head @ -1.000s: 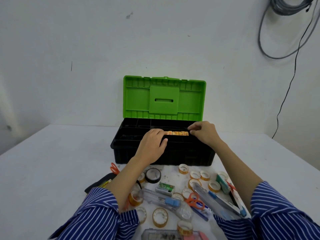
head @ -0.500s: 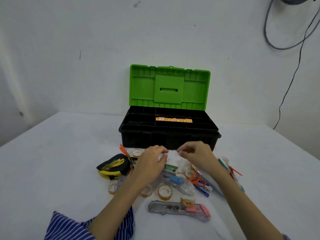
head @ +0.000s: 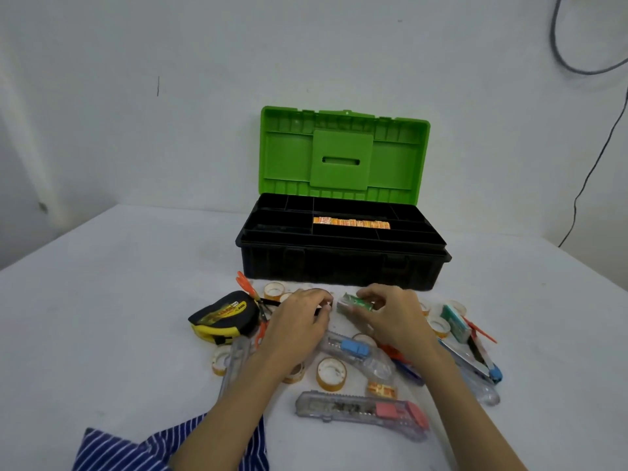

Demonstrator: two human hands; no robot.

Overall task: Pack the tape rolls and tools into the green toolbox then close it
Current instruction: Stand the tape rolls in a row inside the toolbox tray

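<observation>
Toolbox [head: 341, 263] stands open at the far middle of the white table [head: 102, 300], green lid [head: 343, 154] upright against the wall. Its black tray holds one orange strip [head: 351, 223] lying across a middle compartment; the other compartments look dark and their contents cannot be told.

Right hand [head: 390, 314], just near of the toolbox front, has its grip clamped on a small green box [head: 356, 303], fingers curled over its top. Left hand [head: 299, 321] lies just left of that box, fingers curled downward onto the clutter; whether its grip holds anything cannot be told.

Loose items lie on the table near the hands:
- yellow-and-black tape measure [head: 222, 316] to the left, orange scissors [head: 248, 287] beside it;
- several small tape rolls, one [head: 331, 373] between the forearms, one [head: 273, 290] close to the toolbox front;
- clear cutter with blue slider [head: 355, 350] between the wrists;
- clear cutter with pink slider [head: 363, 411] nearest the camera;
- teal box [head: 455, 322] and further cutters to the right.

Striped sleeve [head: 136, 450] shows at the near left.
</observation>
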